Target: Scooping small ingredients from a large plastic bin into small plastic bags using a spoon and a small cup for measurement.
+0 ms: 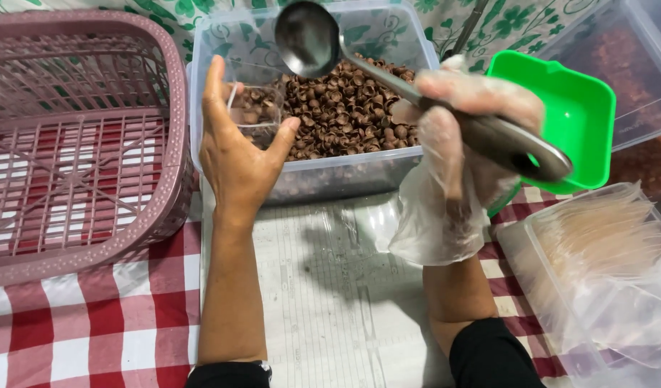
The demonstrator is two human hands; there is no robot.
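Observation:
My left hand (pixel 237 154) holds a small clear plastic cup (pixel 253 113) with some small brown round pieces in it, tilted over the near left part of a clear plastic tub (pixel 330 176). The tub is filled with several of the same brown pieces (pixel 348 111). My right hand (pixel 463 118), in a loose clear plastic glove, grips the handle of a metal ladle (pixel 309 39). The ladle's bowl is raised above the tub's back and looks empty.
A pink plastic basket (pixel 79 136) stands at the left on a red-and-white checked cloth (pixel 93 330). A green tray (pixel 575 115) sits right of the tub. Clear tubs with reddish contents (pixel 625 65) and a clear container of plastic bags (pixel 603 266) are at the right.

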